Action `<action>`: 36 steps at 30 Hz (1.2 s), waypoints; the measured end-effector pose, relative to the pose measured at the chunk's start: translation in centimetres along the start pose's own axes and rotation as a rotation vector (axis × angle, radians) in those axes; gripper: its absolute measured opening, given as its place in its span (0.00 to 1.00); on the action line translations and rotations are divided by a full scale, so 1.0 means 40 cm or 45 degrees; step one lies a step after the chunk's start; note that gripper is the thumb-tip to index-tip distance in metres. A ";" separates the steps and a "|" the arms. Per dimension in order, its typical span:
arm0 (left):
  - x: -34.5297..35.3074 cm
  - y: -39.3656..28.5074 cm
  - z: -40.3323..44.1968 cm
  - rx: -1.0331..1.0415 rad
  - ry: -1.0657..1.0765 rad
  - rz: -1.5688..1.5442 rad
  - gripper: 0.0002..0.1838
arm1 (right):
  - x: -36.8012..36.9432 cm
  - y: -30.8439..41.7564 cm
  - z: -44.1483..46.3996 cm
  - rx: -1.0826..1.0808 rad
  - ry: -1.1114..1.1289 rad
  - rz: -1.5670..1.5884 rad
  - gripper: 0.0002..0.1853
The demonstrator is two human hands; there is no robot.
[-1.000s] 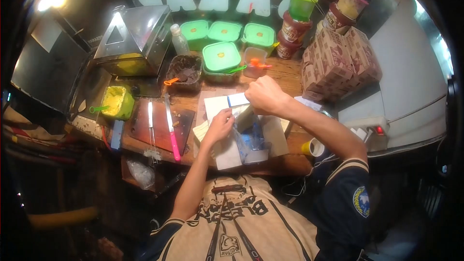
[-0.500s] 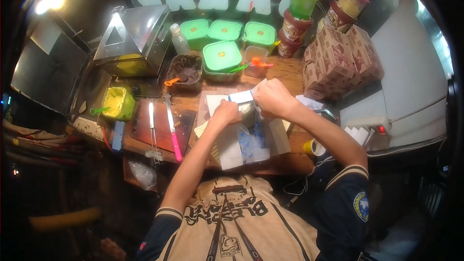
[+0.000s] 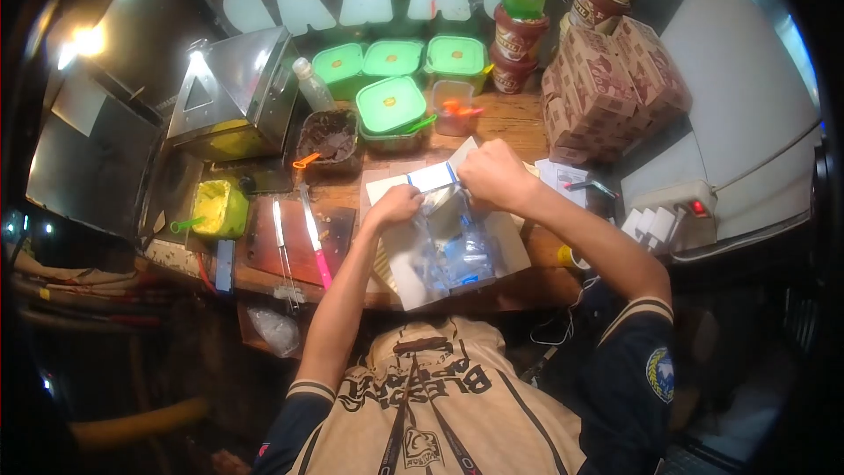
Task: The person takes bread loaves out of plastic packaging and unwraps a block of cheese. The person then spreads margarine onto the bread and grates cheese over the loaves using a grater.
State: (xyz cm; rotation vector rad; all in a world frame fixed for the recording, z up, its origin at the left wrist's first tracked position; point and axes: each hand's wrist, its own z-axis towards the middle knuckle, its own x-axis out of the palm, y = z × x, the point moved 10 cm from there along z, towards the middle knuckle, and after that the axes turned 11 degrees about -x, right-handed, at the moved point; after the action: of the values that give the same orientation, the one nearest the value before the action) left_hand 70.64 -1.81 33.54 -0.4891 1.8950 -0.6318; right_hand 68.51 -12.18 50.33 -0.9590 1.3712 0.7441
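Observation:
Over the front of the wooden table, a clear plastic bag (image 3: 464, 251) with blue print hangs between my two hands. Its upper end has a white band (image 3: 432, 178) edged in blue. My left hand (image 3: 396, 205) is closed at the bag's upper left corner. At the upper right, my right hand (image 3: 494, 174) is curled into a fist on the bag's other side, and its fingertips are hidden. Beneath the bag lie pale paper sheets (image 3: 403, 268), spread at angles on the table.
Left of my hands, a dark cutting board (image 3: 264, 242) carries a pink-handled knife (image 3: 312, 233). Behind are a tub of brown spread (image 3: 332, 139) and green-lidded containers (image 3: 391, 104). Stacked folded boxes (image 3: 607, 92) stand right, above a power strip (image 3: 690, 207). A yellow tub (image 3: 218, 207) sits left.
The bag has spread wider and hangs fuller below the white band, over the papers. Both hands keep their grip, and the whole view has shifted slightly.

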 end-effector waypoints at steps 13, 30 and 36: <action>0.030 -0.005 -0.052 -0.132 0.051 -0.285 0.18 | -0.042 0.054 -0.001 -0.092 -0.187 0.018 0.04; 0.047 -0.047 -0.100 -0.086 -0.041 -0.280 0.16 | -0.015 0.046 0.051 -0.078 0.123 0.035 0.05; 0.038 -0.031 -0.107 -0.086 -0.071 -0.337 0.22 | -0.016 0.052 0.074 -0.128 0.152 0.003 0.06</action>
State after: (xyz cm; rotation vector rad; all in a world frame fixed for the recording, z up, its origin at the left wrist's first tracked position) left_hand 66.18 -2.80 34.63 -0.8024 1.8181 -0.7196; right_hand 67.96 -8.57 50.58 -1.0957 1.4492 0.7736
